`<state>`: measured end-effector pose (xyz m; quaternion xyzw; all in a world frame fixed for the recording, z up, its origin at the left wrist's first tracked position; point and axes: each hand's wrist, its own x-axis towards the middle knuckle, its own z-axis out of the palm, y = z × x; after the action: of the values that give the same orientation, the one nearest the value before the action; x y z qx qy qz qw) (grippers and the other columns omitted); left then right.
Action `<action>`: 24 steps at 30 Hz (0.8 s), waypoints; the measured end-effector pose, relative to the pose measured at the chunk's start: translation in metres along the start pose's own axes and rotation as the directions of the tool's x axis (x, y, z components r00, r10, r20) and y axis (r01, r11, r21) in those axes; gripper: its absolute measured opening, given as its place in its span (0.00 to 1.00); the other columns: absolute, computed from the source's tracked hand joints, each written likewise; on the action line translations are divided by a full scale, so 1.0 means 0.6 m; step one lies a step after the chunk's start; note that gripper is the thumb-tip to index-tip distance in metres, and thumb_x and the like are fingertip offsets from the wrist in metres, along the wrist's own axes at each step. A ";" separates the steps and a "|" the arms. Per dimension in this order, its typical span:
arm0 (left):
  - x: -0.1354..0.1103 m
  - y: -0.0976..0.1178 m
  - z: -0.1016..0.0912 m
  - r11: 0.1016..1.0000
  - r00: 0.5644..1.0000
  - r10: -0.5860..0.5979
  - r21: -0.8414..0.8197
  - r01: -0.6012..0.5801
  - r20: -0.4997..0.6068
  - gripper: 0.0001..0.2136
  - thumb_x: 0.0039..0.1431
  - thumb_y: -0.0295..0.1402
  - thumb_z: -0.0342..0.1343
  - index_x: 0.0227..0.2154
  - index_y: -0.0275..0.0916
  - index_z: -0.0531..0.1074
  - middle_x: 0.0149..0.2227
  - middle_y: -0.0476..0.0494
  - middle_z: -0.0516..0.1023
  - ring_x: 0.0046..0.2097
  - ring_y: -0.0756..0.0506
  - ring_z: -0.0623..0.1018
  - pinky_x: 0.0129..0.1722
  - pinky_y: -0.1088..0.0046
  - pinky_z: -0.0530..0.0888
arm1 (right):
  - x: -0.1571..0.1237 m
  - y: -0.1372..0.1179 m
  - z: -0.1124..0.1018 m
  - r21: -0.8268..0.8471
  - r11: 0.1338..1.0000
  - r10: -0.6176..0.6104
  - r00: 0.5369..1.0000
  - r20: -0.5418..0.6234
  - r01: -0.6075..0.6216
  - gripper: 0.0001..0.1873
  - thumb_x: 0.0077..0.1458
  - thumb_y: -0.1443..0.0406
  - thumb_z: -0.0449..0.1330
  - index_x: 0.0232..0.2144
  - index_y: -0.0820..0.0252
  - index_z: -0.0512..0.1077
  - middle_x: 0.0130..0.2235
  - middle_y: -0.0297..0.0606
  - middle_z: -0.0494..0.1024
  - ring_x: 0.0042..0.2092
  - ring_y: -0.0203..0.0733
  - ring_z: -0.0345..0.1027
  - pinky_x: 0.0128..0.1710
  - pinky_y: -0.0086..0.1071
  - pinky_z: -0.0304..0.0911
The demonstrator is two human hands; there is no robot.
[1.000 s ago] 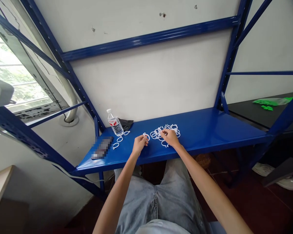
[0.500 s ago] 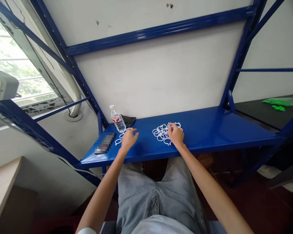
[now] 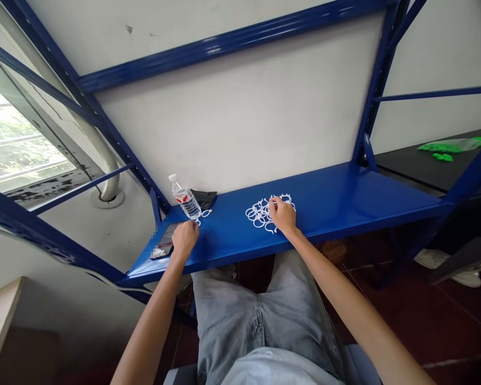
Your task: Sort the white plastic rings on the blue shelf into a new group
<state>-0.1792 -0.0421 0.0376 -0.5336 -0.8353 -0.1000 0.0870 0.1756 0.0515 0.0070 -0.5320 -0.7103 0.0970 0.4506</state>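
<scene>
A heap of white plastic rings lies on the blue metal shelf. My right hand rests on the heap's right side, fingers curled onto the rings. My left hand is at the shelf's left end, fingers bent down over the spot where a few separate white rings lie beside a water bottle. What the left fingers grip is hidden under the hand.
A phone lies at the shelf's left front corner, a black cloth behind the bottle. Blue rack posts and braces frame the shelf. Green parts sit on a black surface at far right. My knees are under the shelf.
My left hand has moved from the middle of the shelf leftwards to the separate rings by the bottle and phone. My right hand stays on the heap.
</scene>
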 end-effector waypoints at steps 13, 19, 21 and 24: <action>0.125 -0.007 0.035 0.966 0.978 -0.197 -0.159 0.205 0.065 0.18 0.64 0.38 0.56 0.48 0.30 0.81 0.52 0.21 0.82 0.57 0.25 0.80 0.53 0.55 0.75 | -0.004 -0.012 -0.007 -0.045 0.999 0.018 0.999 0.033 -0.017 0.19 0.73 0.61 0.48 0.44 0.60 0.79 0.32 0.40 0.83 0.34 0.44 0.76 0.31 0.30 0.54; 0.098 -0.060 0.050 0.988 0.988 0.134 -0.088 -0.127 0.078 0.25 0.59 0.27 0.54 0.61 0.35 0.75 0.50 0.34 0.85 0.54 0.33 0.82 0.53 0.64 0.74 | -0.003 -0.011 -0.003 0.001 1.000 0.018 0.999 0.049 -0.018 0.19 0.73 0.62 0.48 0.42 0.60 0.80 0.32 0.40 0.83 0.33 0.43 0.75 0.30 0.30 0.54; 0.088 -0.061 0.051 0.983 0.982 0.181 -0.051 -0.178 0.059 0.26 0.60 0.27 0.53 0.62 0.36 0.73 0.48 0.36 0.85 0.53 0.34 0.82 0.52 0.65 0.74 | -0.003 -0.010 -0.002 0.008 1.000 0.015 0.999 0.044 -0.016 0.20 0.73 0.62 0.48 0.42 0.60 0.80 0.32 0.40 0.83 0.33 0.43 0.75 0.31 0.30 0.55; 0.072 -0.051 0.050 0.972 0.975 0.223 -0.078 -0.222 0.011 0.23 0.61 0.27 0.52 0.59 0.37 0.76 0.44 0.36 0.85 0.50 0.35 0.83 0.51 0.64 0.74 | -0.004 -0.009 -0.001 0.012 1.000 0.008 0.999 0.036 -0.008 0.20 0.73 0.62 0.49 0.41 0.60 0.80 0.31 0.40 0.82 0.31 0.42 0.73 0.31 0.30 0.55</action>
<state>-0.2263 -0.0090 0.0176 -0.6277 -0.7666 -0.1162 0.0687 0.1725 0.0469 0.0096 -0.5303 -0.7155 0.1128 0.4406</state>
